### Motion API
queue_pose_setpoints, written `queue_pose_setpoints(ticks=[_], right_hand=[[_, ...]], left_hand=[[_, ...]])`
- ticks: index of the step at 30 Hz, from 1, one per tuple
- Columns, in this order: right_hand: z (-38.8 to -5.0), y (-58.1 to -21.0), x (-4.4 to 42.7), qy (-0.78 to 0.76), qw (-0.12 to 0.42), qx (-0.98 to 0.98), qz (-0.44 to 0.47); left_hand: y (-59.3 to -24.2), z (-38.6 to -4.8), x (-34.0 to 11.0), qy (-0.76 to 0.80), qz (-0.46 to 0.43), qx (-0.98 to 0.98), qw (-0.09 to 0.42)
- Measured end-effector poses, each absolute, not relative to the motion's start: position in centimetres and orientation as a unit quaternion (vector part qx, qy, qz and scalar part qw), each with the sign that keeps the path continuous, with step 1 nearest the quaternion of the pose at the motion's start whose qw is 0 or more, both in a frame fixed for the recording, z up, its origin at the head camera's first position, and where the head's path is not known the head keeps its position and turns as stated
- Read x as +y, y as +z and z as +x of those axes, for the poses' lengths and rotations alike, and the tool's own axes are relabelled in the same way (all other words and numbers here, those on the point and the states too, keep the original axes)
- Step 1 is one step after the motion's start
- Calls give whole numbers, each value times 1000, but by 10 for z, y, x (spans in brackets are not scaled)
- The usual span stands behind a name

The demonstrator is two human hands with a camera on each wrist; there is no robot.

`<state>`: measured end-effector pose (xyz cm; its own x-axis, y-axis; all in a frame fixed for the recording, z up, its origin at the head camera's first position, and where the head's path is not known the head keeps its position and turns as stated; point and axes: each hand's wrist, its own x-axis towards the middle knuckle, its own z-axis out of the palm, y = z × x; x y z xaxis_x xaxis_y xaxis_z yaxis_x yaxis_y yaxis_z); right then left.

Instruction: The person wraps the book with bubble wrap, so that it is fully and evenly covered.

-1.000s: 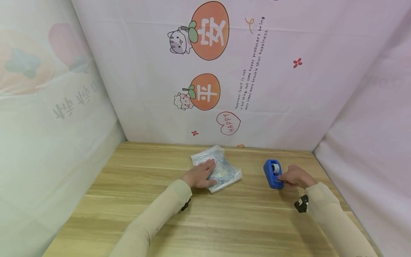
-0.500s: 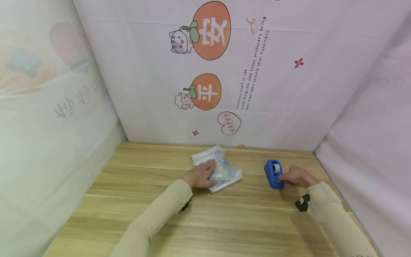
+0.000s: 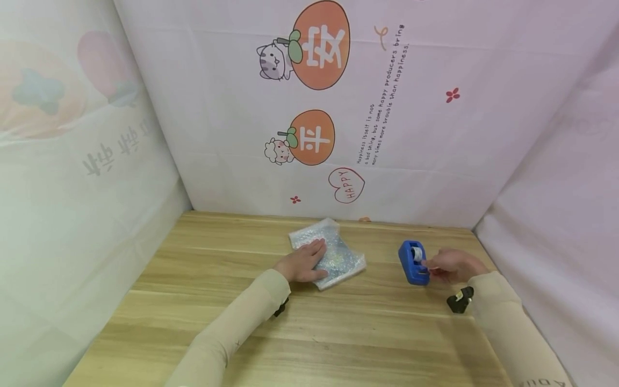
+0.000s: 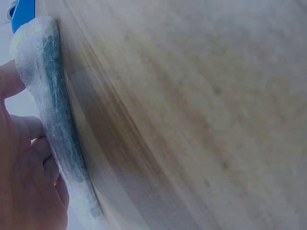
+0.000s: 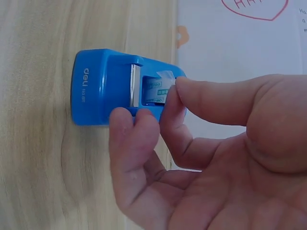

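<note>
A flat package in bubble wrap [image 3: 337,263] lies at the back middle of the table. My left hand [image 3: 303,262] rests on top of it, palm down with the fingers stretched out. In the left wrist view, something dark teal shows through the clear wrap [image 4: 60,105]. To the right stands a blue tape dispenser [image 3: 414,269], lettered "deli" in the right wrist view. My right hand [image 3: 452,264] is at its side. Thumb and forefinger pinch a small clear end of tape [image 5: 167,75] above the roll, while other fingertips touch the dispenser's side near its metal cutter [image 5: 135,86].
A wood-grain table [image 3: 309,338] fills the lower view. Printed white cloth hangs behind it [image 3: 217,134] and on both sides. A black device [image 3: 460,300] is worn at the right wrist. The dispenser stands near the table's right back corner.
My right hand has shifted slightly to the right and its wrist has turned a little. The left hand stays on the package. The dispenser has not visibly moved on the table.
</note>
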<state>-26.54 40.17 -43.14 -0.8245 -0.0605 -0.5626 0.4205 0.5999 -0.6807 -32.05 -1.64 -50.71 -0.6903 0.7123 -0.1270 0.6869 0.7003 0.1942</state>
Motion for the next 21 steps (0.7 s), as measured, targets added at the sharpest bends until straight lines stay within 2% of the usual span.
queue_pose_setpoints(ticks=[21], right_hand=[[-265,-440,406,-493,301,796,180]], left_hand=[[-507,-321,-16,68,385,915,95]])
